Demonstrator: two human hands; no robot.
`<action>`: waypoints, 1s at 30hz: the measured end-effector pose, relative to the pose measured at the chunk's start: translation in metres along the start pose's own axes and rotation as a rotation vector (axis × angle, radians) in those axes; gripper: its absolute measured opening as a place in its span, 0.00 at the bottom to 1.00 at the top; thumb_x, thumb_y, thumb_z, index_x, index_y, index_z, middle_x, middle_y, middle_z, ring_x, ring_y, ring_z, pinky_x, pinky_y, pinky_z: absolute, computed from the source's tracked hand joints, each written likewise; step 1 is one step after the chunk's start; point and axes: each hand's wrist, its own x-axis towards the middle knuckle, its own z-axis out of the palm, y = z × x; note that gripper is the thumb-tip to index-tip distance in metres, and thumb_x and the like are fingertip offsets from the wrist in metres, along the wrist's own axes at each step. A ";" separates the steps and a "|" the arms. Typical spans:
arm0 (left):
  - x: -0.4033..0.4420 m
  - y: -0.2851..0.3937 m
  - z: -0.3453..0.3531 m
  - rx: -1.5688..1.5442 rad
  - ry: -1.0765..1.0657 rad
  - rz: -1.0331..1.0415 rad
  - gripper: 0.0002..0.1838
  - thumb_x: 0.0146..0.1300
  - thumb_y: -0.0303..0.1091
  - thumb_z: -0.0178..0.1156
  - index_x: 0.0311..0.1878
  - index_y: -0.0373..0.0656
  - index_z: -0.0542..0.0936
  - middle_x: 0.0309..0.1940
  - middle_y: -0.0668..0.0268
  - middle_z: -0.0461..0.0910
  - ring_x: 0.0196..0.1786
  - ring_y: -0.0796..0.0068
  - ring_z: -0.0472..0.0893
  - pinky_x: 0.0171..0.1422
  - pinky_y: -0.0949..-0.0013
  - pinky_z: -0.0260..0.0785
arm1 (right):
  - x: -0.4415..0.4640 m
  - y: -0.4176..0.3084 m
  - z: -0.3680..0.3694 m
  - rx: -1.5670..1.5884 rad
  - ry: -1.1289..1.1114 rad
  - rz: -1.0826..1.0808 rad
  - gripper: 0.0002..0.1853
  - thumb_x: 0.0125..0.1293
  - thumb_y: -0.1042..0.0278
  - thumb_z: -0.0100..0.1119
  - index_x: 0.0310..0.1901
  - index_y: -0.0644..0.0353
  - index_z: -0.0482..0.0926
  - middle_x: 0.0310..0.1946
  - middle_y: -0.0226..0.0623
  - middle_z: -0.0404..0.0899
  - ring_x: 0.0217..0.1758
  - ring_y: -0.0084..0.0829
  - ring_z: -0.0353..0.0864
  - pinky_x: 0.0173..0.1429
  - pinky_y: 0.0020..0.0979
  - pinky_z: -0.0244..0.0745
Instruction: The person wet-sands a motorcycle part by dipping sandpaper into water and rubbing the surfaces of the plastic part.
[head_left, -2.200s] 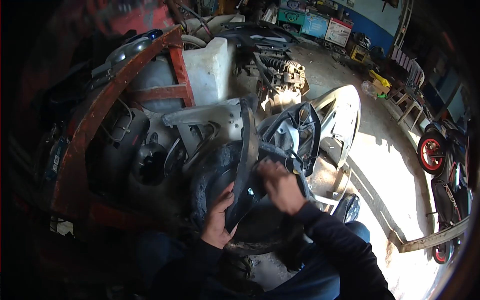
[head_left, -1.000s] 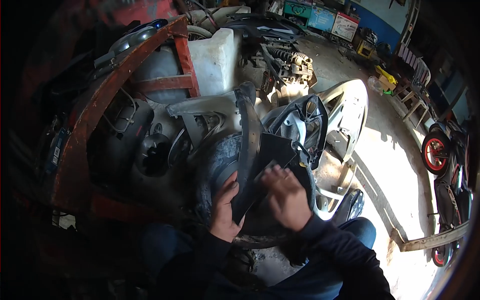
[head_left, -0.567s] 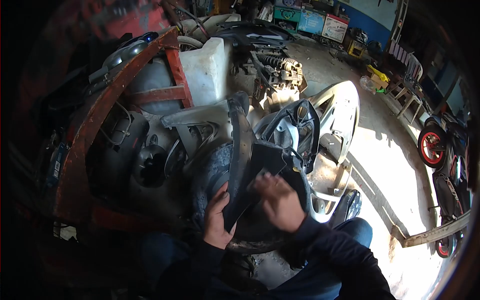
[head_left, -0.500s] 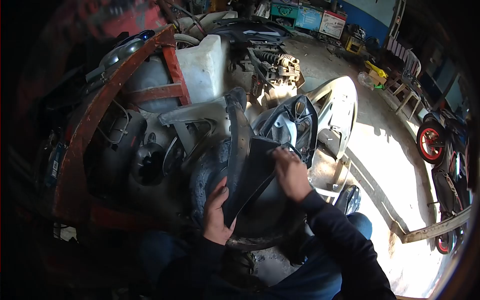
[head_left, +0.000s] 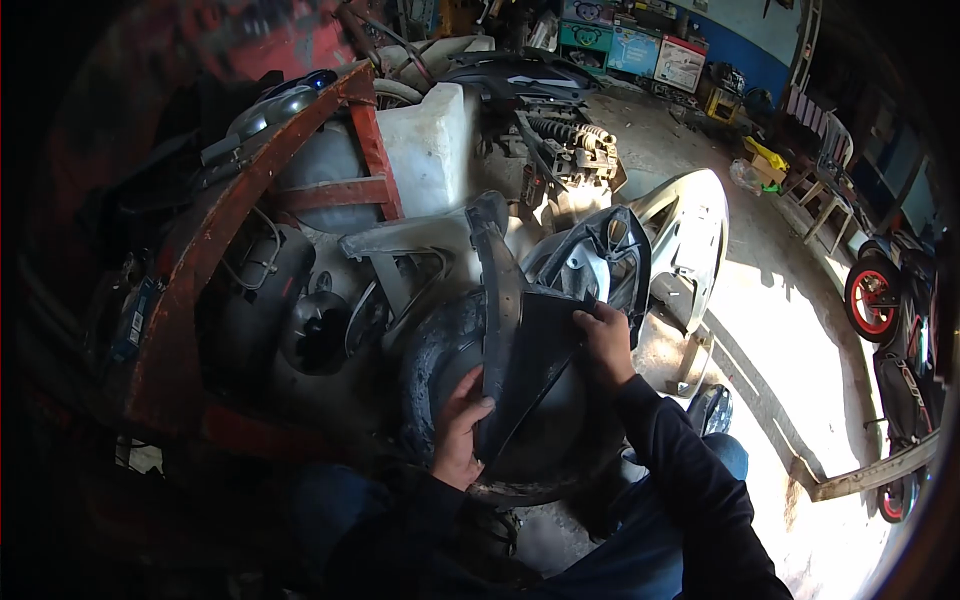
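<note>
A dark, tapering motorcycle body panel (head_left: 545, 325) lies slanted in front of me, its narrow end toward me. My left hand (head_left: 462, 430) is closed on its lower left edge, thumb on the near face and fingers behind. At the upper right edge, my right hand (head_left: 608, 340) pinches the panel between thumb and fingers. Under the panel is a round black tyre-like base (head_left: 425, 370), partly covered by it. Just beyond my right hand stands a black frame-shaped fairing piece (head_left: 628, 250).
A pale curved fairing (head_left: 705, 220) stands at the right behind the black piece. On the left rises a red wooden frame (head_left: 240, 190). A spring shock absorber (head_left: 575, 135) sits farther back. Motorcycles with a red-rimmed wheel (head_left: 872, 298) line the right side, near a wooden beam (head_left: 870, 468).
The whole view has shifted slightly, so things sit lower and farther right. My right hand has moved from the panel's face toward its right edge. My left hand keeps its hold.
</note>
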 end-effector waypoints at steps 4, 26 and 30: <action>0.010 -0.014 -0.021 0.268 -0.110 -0.060 0.34 0.60 0.18 0.56 0.71 0.39 0.62 0.54 0.61 0.78 0.55 0.73 0.78 0.57 0.74 0.71 | 0.003 -0.004 -0.003 0.539 -0.166 0.211 0.14 0.56 0.74 0.67 0.44 0.71 0.82 0.35 0.37 0.86 0.37 0.26 0.83 0.43 0.28 0.75; 0.041 -0.033 -0.026 0.050 0.095 0.030 0.16 0.62 0.19 0.61 0.53 0.41 0.76 0.46 0.63 0.81 0.51 0.69 0.82 0.56 0.61 0.78 | -0.036 -0.048 0.003 -0.519 -0.153 -0.956 0.09 0.57 0.79 0.57 0.39 0.61 0.82 0.54 0.47 0.81 0.64 0.46 0.76 0.72 0.46 0.64; 0.044 -0.049 -0.029 -0.089 0.092 -0.046 0.17 0.63 0.17 0.58 0.55 0.38 0.76 0.50 0.62 0.80 0.52 0.69 0.82 0.59 0.64 0.77 | -0.080 -0.029 0.038 -0.426 -0.297 -0.813 0.20 0.55 0.76 0.59 0.53 0.62 0.76 0.54 0.51 0.79 0.65 0.51 0.73 0.71 0.48 0.65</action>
